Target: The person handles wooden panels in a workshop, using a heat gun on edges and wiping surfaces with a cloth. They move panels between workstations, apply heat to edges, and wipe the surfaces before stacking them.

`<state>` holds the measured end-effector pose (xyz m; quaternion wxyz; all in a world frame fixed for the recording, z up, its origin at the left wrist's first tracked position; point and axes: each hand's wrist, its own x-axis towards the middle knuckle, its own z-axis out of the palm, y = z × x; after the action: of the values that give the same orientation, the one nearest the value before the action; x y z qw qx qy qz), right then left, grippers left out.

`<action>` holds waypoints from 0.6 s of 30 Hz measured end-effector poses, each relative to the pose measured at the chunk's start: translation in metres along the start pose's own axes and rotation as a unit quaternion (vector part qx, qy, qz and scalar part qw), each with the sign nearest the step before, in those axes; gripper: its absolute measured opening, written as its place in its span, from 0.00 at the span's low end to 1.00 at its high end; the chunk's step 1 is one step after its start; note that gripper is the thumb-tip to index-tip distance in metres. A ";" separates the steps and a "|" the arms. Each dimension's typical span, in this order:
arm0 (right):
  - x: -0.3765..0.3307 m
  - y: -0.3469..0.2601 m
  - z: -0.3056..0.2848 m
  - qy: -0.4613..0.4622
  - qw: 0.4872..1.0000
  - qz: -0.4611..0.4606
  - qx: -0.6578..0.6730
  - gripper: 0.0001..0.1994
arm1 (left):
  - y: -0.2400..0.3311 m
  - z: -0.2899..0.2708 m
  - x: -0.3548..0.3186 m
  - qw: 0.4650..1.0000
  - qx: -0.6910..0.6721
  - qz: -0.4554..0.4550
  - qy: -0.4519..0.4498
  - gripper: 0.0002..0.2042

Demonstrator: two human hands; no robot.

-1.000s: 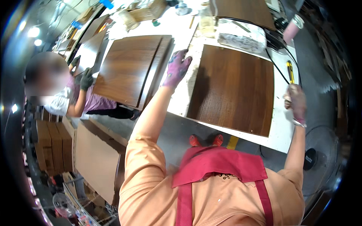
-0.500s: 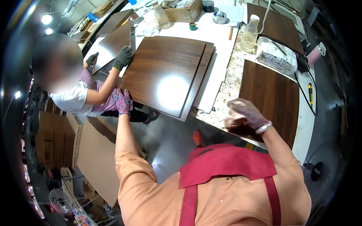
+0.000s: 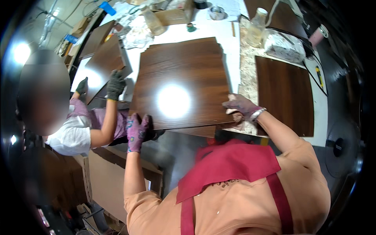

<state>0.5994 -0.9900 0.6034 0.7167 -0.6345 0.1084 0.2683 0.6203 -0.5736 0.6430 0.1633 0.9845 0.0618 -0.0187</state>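
Observation:
A dark brown wood-grain panel [image 3: 188, 64] lies on top of other panels in front of me, its surface glossy with a bright reflection. My left hand [image 3: 136, 132], in a purple patterned glove, grips its near left corner, fingers on the top face. At the near right corner, my right hand [image 3: 241, 106] in a stained glove closes on the panel's edge. A crumpled pinkish cloth [image 3: 239, 118] is also bunched in that hand. Beneath, another panel [image 3: 196, 131] peeks out at the front edge. To the right, a separate brown panel [image 3: 286, 94] lies flat on the table.
On the left a co-worker's dark-gloved hand [image 3: 115, 85] holds another panel [image 3: 105, 58]. Clear bottles [image 3: 256, 29], a wrapped white block [image 3: 284, 46], a cardboard box [image 3: 174, 16] and white rags [image 3: 138, 36] stand across the far side. A yellow-black cutter [image 3: 319, 76] lies at the right edge.
The top panel has turned and shifted right, now squared in front of me. My right hand, with the cloth, has moved from the right-hand panel onto the top panel's right edge.

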 end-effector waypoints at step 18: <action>-0.220 0.022 -0.160 0.028 0.762 -0.370 -0.530 0.10 | 0.126 0.030 -0.146 0.766 -0.590 -0.171 -0.191 0.15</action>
<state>0.4338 -1.1979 0.6663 0.3065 -0.9113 -0.2742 -0.0214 0.4908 -0.7179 0.6635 0.7143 0.6435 0.1953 -0.1938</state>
